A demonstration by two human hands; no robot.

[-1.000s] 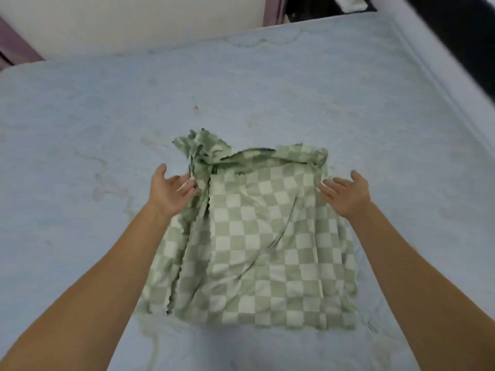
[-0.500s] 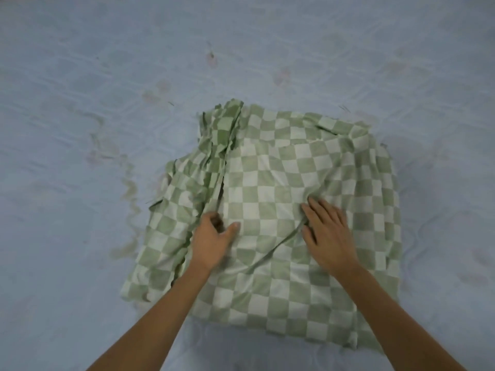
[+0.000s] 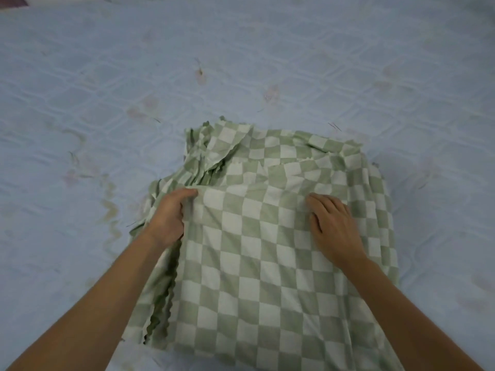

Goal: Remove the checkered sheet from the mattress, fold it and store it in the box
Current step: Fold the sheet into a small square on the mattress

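Checkered sheet (image 3: 267,277), green and white, folded into a thick pile. Lying flat on the pale blue mattress (image 3: 107,76), with bare mattress to the left, to the right and on the far side. Wavy edges of many layers poking out on the pile's left side, and a messy bunch at its far left corner. Left hand (image 3: 170,219) at the left edge of the top layer, fingers curled in and gripping that layer. Right hand (image 3: 334,228) flat on top, right of the middle, fingers straight and close together, pressing the cloth, holding nothing. Both bare arms (image 3: 107,303) reaching in from below. Brownish and pink stains (image 3: 109,210) on the mattress.
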